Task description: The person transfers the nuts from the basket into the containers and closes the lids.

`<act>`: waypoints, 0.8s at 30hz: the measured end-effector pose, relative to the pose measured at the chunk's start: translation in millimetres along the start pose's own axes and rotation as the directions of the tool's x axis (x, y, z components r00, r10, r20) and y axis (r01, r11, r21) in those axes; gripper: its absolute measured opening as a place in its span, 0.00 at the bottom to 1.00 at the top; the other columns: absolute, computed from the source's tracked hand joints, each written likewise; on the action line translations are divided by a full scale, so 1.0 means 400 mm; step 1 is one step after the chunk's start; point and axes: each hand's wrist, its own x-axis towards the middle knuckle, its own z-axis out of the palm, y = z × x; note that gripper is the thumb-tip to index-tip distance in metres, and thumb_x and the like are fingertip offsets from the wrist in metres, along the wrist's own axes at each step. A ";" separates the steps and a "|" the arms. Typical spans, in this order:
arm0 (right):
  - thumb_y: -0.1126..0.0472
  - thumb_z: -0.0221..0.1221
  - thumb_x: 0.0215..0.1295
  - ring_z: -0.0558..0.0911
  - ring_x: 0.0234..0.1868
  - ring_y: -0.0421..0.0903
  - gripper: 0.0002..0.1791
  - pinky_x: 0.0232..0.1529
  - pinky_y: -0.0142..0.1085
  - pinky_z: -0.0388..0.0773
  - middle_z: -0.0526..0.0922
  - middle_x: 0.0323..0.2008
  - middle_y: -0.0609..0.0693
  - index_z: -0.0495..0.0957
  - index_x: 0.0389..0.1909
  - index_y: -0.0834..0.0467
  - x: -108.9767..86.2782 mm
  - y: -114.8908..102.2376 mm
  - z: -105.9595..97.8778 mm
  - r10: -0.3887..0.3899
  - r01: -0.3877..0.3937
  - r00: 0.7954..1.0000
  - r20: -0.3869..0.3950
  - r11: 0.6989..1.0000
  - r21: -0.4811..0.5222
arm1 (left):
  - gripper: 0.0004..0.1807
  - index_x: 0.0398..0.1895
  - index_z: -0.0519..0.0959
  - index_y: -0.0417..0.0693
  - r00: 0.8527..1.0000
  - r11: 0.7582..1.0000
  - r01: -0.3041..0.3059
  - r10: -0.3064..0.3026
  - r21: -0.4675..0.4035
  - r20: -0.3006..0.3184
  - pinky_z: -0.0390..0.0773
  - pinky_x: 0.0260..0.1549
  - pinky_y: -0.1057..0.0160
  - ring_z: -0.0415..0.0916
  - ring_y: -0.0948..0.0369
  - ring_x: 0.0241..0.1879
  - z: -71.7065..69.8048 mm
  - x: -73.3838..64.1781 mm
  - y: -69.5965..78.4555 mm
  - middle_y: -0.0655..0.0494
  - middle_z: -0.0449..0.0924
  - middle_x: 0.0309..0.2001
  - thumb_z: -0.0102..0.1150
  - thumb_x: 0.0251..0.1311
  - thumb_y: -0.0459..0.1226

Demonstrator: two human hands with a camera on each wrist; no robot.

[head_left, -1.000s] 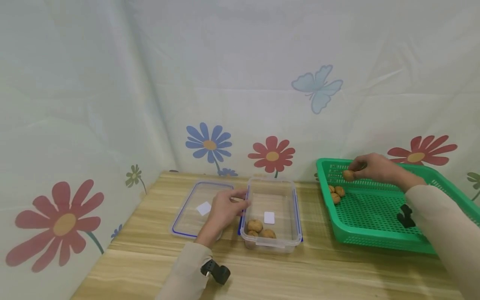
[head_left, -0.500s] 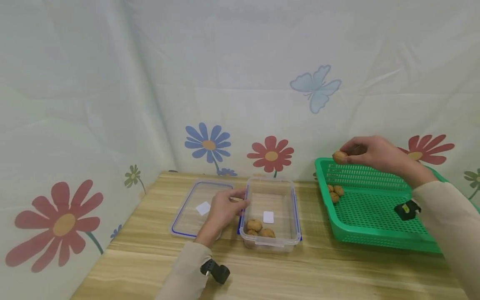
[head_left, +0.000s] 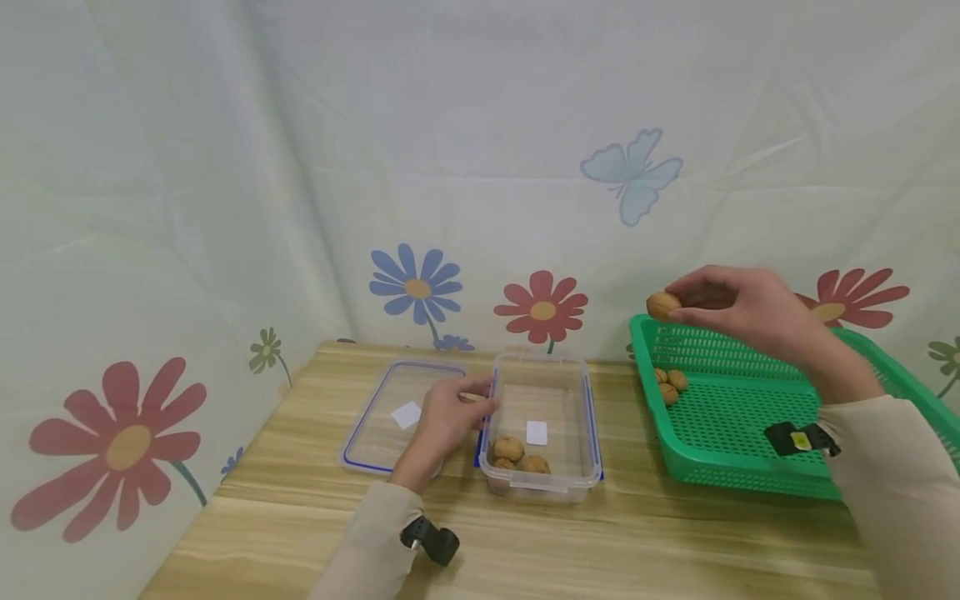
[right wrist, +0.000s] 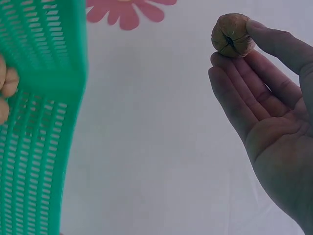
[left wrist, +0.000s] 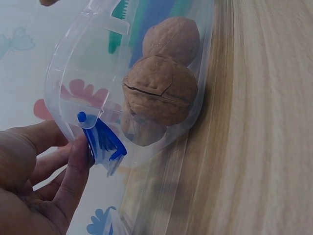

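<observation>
Over the left end of the green basket (head_left: 750,472), my right hand (head_left: 765,312) pinches a walnut (head_left: 663,306) between thumb and fingertips. The right wrist view has this walnut (right wrist: 231,34) at the tips, with the palm turned toward the camera. My left hand (head_left: 450,417) holds the left side of a clear plastic container (head_left: 551,400), its fingers at the rim beside a blue latch (left wrist: 102,142). Inside, at the near left corner, lie several walnuts (head_left: 508,448). Other walnuts (head_left: 670,393) sit against the basket's left wall.
A clear lid (head_left: 371,446) with a blue seal lies on the wooden table (head_left: 525,550) left of the container, partly behind my left hand. White labels show on the lid and in the container. A flowered curtain (head_left: 480,167) hangs behind the table.
The right hand has lifted its walnut up out of the basket and moved it slightly left, above the basket rim. The left hand and container have stayed put.
</observation>
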 end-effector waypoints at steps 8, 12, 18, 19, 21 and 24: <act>0.62 0.69 0.73 0.85 0.47 0.29 0.18 0.46 0.21 0.79 0.89 0.51 0.56 0.84 0.60 0.60 -0.028 -0.028 0.045 -0.076 0.081 0.996 -0.055 0.991 0.104 | 0.21 0.63 0.84 0.40 1.000 1.000 0.004 -0.004 -0.001 -0.002 0.89 0.38 0.54 0.88 0.56 0.32 0.000 -0.001 -0.001 0.45 0.87 0.50 0.70 0.67 0.32; 0.63 0.69 0.72 0.87 0.47 0.32 0.17 0.47 0.22 0.80 0.89 0.50 0.55 0.84 0.60 0.59 -0.040 -0.040 0.075 -0.098 0.108 0.992 -0.076 0.983 0.147 | 0.21 0.63 0.84 0.40 1.000 1.000 0.003 -0.003 0.011 -0.003 0.89 0.38 0.52 0.87 0.56 0.31 0.001 0.001 -0.001 0.47 0.88 0.49 0.70 0.67 0.33; 0.62 0.70 0.72 0.87 0.47 0.35 0.18 0.46 0.25 0.82 0.89 0.50 0.53 0.84 0.60 0.58 -0.056 -0.061 0.119 -0.087 0.105 0.992 -0.094 0.973 0.207 | 0.21 0.63 0.85 0.41 1.000 1.000 0.001 -0.001 0.017 -0.007 0.89 0.38 0.49 0.87 0.57 0.30 0.001 0.005 -0.003 0.48 0.88 0.49 0.71 0.66 0.33; 0.62 0.70 0.72 0.87 0.47 0.35 0.18 0.46 0.25 0.82 0.89 0.50 0.53 0.84 0.60 0.58 -0.059 -0.064 0.125 -0.080 0.099 0.992 -0.096 0.972 0.215 | 0.21 0.63 0.85 0.41 1.000 1.000 0.000 0.000 0.016 -0.006 0.89 0.38 0.49 0.87 0.57 0.30 0.001 0.005 -0.003 0.48 0.88 0.49 0.71 0.66 0.33; 0.61 0.70 0.71 0.88 0.47 0.36 0.18 0.46 0.26 0.82 0.89 0.50 0.53 0.84 0.60 0.58 -0.063 -0.070 0.139 -0.069 0.090 0.993 -0.098 0.968 0.234 | 0.21 0.63 0.85 0.40 1.000 1.000 0.000 0.000 0.011 -0.006 0.89 0.38 0.49 0.87 0.57 0.30 0.001 0.005 -0.004 0.47 0.88 0.49 0.71 0.66 0.32; 0.60 0.70 0.71 0.88 0.48 0.37 0.19 0.47 0.27 0.82 0.89 0.50 0.52 0.83 0.61 0.57 -0.066 -0.078 0.156 -0.058 0.079 0.994 -0.093 0.965 0.250 | 0.21 0.63 0.84 0.40 1.000 1.000 -0.001 0.001 0.001 -0.004 0.89 0.38 0.50 0.87 0.56 0.30 0.000 0.005 -0.005 0.46 0.88 0.49 0.71 0.66 0.32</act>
